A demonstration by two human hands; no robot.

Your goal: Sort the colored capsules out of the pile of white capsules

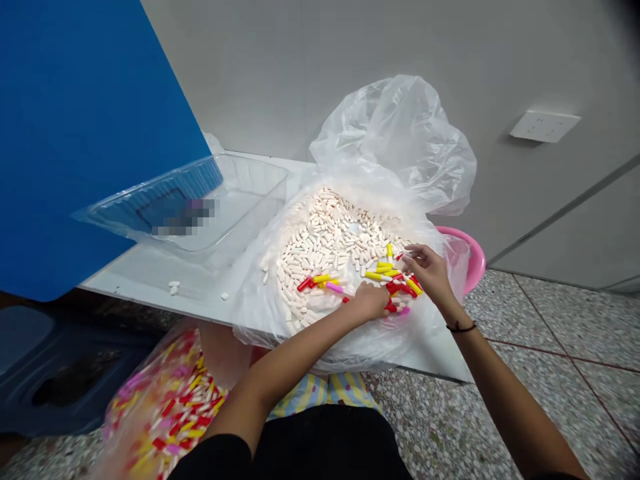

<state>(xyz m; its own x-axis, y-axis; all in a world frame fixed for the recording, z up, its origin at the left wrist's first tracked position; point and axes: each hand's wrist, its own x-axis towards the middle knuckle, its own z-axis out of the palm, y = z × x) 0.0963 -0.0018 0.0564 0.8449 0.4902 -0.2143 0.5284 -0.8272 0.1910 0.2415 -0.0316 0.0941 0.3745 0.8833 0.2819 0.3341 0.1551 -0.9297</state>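
Many small white pieces (325, 233) lie spread over an open clear plastic bag (265, 267) on the white table. Red, yellow and pink pieces (384, 269) are heaped at the bag's right side. My left hand (371, 301) rests low on that heap with its fingers curled; what they hold, if anything, is hidden. Just to the right and higher, my right hand (425, 265) hovers at the heap's edge, its fingers bent and thumb apart, with a small red piece (399, 257) near the fingertips. A dark band circles the right wrist.
A clear plastic tray (250, 175) stands on the table's left part, near a few loose white pieces (174, 287). Below hangs a bag of coloured pieces (193, 400). A pink basin (475, 260) is behind the right side, and a dark blue stool (115, 373) at the lower left.
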